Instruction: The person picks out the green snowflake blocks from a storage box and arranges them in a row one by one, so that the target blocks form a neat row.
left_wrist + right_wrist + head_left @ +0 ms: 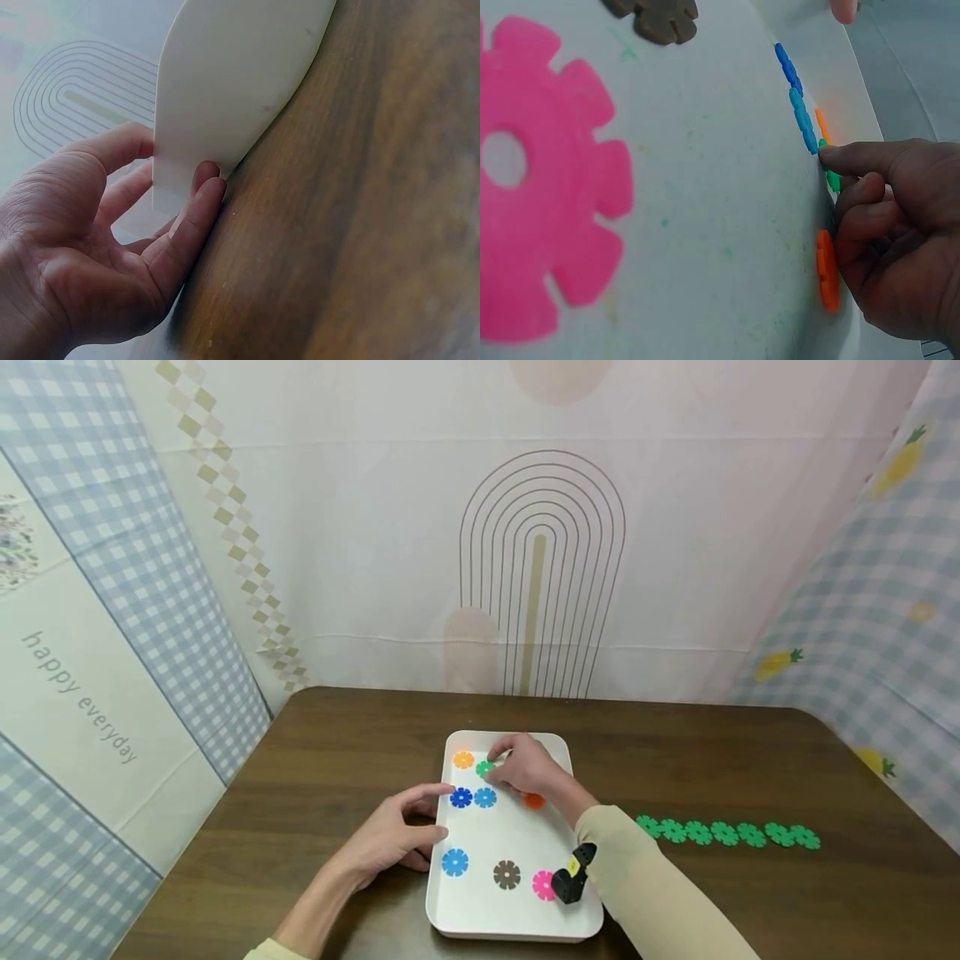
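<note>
Inside the white tray, my right hand has its thumb and a fingertip at opposite edges of a green notched disc, pinching it near the tray floor. The disc is partly hidden by the fingers. Beside it lie a light orange disc, a dark blue disc and a light blue disc. A red-orange disc sits under the right hand. My left hand rests against the tray's left side, fingers loosely bent, the index fingertip at the rim.
Nearer me in the tray lie another light blue disc, a brown disc and a pink disc, partly covered by the wrist camera. A joined row of green discs lies right of the tray on the wooden table.
</note>
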`<move>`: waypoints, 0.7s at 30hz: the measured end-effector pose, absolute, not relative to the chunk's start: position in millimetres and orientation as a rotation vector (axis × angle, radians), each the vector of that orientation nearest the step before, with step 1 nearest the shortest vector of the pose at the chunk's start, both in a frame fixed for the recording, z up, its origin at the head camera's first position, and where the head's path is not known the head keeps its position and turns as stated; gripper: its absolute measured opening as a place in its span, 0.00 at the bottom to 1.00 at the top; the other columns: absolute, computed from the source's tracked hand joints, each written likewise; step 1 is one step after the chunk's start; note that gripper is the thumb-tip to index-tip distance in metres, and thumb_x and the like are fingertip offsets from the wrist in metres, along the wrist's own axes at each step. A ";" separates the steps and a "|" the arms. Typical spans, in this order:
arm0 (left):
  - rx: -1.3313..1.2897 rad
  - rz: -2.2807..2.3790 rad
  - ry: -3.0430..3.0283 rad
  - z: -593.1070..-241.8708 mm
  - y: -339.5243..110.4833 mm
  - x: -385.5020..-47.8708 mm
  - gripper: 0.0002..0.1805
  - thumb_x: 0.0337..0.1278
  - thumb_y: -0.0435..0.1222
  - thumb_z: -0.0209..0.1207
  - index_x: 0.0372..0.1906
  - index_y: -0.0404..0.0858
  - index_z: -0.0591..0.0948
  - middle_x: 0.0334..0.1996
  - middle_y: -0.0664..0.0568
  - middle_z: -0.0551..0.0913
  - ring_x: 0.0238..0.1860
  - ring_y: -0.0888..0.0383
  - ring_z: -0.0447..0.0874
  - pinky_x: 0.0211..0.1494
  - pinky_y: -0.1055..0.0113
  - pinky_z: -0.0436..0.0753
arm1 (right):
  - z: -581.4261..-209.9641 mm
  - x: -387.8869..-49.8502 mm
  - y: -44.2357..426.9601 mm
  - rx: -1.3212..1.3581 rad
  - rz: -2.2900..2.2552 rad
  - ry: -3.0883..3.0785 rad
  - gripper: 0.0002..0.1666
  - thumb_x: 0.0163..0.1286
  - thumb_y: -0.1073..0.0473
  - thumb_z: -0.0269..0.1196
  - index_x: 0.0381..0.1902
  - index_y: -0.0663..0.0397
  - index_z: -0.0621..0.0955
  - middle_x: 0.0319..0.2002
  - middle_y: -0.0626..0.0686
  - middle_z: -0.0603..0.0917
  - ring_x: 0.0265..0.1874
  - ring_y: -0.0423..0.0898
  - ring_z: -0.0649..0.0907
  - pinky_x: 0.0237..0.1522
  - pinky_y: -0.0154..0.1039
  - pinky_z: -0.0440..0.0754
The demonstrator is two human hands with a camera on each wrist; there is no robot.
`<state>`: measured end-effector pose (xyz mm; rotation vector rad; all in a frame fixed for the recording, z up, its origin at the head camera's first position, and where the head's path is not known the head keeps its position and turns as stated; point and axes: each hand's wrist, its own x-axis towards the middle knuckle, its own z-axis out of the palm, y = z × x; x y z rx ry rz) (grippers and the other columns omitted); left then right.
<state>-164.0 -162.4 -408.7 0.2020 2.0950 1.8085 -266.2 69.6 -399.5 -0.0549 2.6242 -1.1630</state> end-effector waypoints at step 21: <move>0.202 1.791 2.114 -409.4 -163.3 -164.0 0.34 0.62 0.33 0.68 0.74 0.42 0.75 0.56 0.37 0.80 0.29 0.53 0.87 0.32 0.58 0.90 | -395.2 -257.4 69.3 -0.353 -1.087 2.718 0.15 0.66 0.63 0.75 0.48 0.47 0.83 0.34 0.52 0.81 0.32 0.48 0.79 0.31 0.35 0.80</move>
